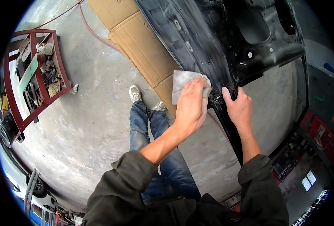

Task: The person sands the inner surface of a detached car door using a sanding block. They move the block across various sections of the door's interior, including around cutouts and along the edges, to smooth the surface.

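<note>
A black car door [202,41], its paint scuffed grey along the broad edge, lies in front of me. My left hand [191,101] is closed on a folded grey sheet of sandpaper [180,81] at the corner where the door's edge meets the window frame. One flap of the sheet sticks out to the left, past my fingers. Curled at the black window frame [222,116], my right hand [240,107] has its thumb pointing up by the corner; its lower fingers are mostly hidden.
Flattened cardboard [144,49] lies under the door on the concrete floor [91,113]. At left stands a dark red cart [52,99] loaded with sanding discs and tools. A thin red hose [89,28] crosses the floor. A light-coloured car [18,171] is at lower left.
</note>
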The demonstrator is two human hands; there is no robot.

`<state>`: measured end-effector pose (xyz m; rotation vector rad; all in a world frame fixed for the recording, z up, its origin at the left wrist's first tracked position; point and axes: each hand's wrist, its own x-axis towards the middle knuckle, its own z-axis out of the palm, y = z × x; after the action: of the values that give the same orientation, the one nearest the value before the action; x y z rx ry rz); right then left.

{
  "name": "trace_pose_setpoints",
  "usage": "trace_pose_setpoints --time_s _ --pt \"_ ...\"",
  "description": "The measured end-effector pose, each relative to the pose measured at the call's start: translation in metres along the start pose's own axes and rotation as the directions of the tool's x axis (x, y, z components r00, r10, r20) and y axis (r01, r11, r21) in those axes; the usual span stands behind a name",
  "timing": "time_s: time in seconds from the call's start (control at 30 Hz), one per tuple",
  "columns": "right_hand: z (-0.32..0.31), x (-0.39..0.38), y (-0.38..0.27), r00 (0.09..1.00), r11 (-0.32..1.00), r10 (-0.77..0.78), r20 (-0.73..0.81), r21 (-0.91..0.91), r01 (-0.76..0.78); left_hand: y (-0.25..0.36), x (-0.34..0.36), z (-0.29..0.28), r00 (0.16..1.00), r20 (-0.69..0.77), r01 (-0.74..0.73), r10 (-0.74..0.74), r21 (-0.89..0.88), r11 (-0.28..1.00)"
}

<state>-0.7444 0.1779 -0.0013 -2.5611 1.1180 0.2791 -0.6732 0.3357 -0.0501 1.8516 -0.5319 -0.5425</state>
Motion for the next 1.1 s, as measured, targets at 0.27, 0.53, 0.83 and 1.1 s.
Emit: trace_pose_setpoints --time_s 0.27,0.53,0.83,1.1 --pt "-0.001 0.000 0.004 1.000 1.000 0.019 0.000 0.023 -0.019 -0.026 0.000 -0.016 0.927 0.147 -0.358 0.344 0.085 0.930" --pt "0.001 -0.001 0.000 1.000 1.000 0.013 0.006 0.017 -0.013 0.007 0.013 0.030 0.947 -0.307 0.158 -0.096 0.183 0.970" --pt "0.000 -0.003 0.018 0.998 0.995 -0.068 0.015 0.077 0.067 0.049 -0.021 0.007 0.987 -0.135 -0.102 0.088 -0.107 0.989" --pt "0.001 -0.001 -0.002 0.998 0.998 0.039 0.042 0.045 -0.041 -0.007 0.041 0.019 0.964 -0.261 0.035 0.044 0.290 0.957"
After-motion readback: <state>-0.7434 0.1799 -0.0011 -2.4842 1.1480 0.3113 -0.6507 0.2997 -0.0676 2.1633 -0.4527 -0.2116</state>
